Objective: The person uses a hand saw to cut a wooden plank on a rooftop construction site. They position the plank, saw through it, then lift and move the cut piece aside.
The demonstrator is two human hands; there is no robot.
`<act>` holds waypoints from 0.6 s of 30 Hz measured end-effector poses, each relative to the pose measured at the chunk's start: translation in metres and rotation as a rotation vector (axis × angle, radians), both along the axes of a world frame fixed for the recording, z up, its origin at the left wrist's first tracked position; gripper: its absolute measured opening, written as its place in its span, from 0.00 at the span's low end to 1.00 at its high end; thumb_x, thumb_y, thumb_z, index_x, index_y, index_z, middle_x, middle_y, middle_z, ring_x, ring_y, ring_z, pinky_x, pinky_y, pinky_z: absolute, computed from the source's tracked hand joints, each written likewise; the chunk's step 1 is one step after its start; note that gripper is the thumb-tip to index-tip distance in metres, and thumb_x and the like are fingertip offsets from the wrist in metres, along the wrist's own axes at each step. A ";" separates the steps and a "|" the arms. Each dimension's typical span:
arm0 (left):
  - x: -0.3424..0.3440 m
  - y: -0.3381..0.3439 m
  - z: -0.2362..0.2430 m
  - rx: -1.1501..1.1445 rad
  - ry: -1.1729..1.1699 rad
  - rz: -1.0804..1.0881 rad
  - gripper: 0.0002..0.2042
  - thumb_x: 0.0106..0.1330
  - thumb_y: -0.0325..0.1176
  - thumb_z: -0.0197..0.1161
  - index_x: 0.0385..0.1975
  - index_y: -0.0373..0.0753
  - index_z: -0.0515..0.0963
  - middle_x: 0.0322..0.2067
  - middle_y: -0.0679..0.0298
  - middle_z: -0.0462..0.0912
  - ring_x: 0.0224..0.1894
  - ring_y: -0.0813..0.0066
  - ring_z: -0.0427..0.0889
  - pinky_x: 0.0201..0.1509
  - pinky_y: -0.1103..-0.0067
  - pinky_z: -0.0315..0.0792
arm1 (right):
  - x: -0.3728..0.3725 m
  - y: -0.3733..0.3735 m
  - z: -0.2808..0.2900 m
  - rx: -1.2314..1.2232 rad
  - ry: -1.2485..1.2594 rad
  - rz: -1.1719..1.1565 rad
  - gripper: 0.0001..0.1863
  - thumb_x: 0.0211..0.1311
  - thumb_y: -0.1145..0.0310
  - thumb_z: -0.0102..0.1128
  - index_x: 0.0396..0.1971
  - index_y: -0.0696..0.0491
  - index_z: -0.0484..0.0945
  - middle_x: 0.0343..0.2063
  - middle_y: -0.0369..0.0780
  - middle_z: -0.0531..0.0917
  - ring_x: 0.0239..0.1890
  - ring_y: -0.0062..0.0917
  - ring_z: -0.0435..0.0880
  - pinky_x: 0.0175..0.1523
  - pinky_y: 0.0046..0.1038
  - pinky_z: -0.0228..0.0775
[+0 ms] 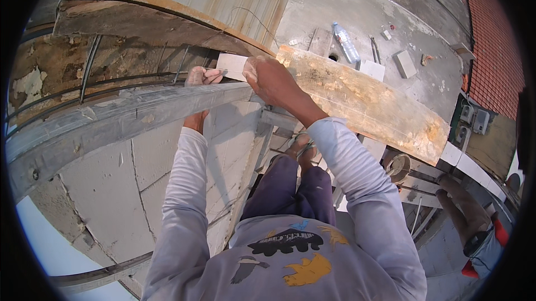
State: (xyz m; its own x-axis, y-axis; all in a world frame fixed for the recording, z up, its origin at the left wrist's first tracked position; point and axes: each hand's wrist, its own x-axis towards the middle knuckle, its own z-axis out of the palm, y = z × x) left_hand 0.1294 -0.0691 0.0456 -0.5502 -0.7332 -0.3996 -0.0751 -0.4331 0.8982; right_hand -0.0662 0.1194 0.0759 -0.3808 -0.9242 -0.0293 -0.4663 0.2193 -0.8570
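A small white block lies at the inner corner, where the wooden formwork on the left meets a stained board. My right hand is closed round its right end, fingers curled over the edge. Beyond the long grey beam, my left hand is at the block's left end, with fingers pinched together. A thin dark line shows at those fingertips; whether it is a wire or something else I cannot make out. The beam hides part of my left wrist.
The stained board runs to the right. On the concrete slab behind lie a plastic bottle, a pale block and pliers-like tool. Steel bars cross the formwork. A bucket and another person are lower right.
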 end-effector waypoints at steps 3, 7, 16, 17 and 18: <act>0.023 0.001 0.006 -0.194 -0.032 0.008 0.08 0.85 0.39 0.56 0.45 0.42 0.73 0.41 0.62 0.87 0.50 0.72 0.83 0.61 0.76 0.76 | -0.001 0.002 0.027 -0.031 -0.044 0.003 0.15 0.76 0.64 0.60 0.47 0.62 0.81 0.45 0.55 0.84 0.51 0.55 0.83 0.57 0.50 0.75; 0.053 0.029 0.008 -0.455 -0.325 0.172 0.07 0.83 0.36 0.54 0.43 0.42 0.76 0.32 0.69 0.75 0.36 0.79 0.73 0.43 0.81 0.69 | -0.002 0.004 0.050 -0.079 0.045 0.040 0.14 0.75 0.63 0.60 0.47 0.60 0.82 0.44 0.55 0.84 0.52 0.54 0.82 0.58 0.50 0.75; 0.052 0.086 0.098 -0.237 -0.298 0.330 0.07 0.83 0.35 0.54 0.43 0.41 0.77 0.23 0.78 0.63 0.22 0.89 0.58 0.25 0.83 0.53 | 0.017 0.013 0.053 -0.043 0.001 0.090 0.11 0.73 0.64 0.62 0.42 0.58 0.81 0.41 0.54 0.85 0.50 0.53 0.83 0.57 0.49 0.76; 0.056 0.089 0.100 -0.226 -0.281 0.308 0.07 0.83 0.35 0.54 0.43 0.41 0.77 0.23 0.78 0.62 0.22 0.89 0.57 0.25 0.83 0.53 | 0.019 0.017 0.050 -0.076 0.007 0.069 0.11 0.73 0.64 0.62 0.42 0.58 0.81 0.41 0.54 0.85 0.49 0.54 0.84 0.57 0.49 0.76; 0.062 0.092 0.099 -0.217 -0.265 0.290 0.07 0.83 0.34 0.54 0.42 0.42 0.77 0.22 0.78 0.61 0.21 0.88 0.56 0.24 0.83 0.52 | 0.019 0.019 0.054 -0.072 0.004 0.067 0.11 0.72 0.64 0.62 0.42 0.58 0.81 0.41 0.54 0.85 0.50 0.53 0.84 0.57 0.49 0.76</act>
State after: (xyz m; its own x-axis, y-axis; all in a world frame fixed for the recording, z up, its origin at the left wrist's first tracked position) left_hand 0.1910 0.0226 0.1449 -0.2093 -0.9243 -0.3193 -0.2179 -0.2743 0.9366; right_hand -0.0467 0.1387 0.1300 -0.3184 -0.9471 0.0401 -0.4816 0.1251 -0.8674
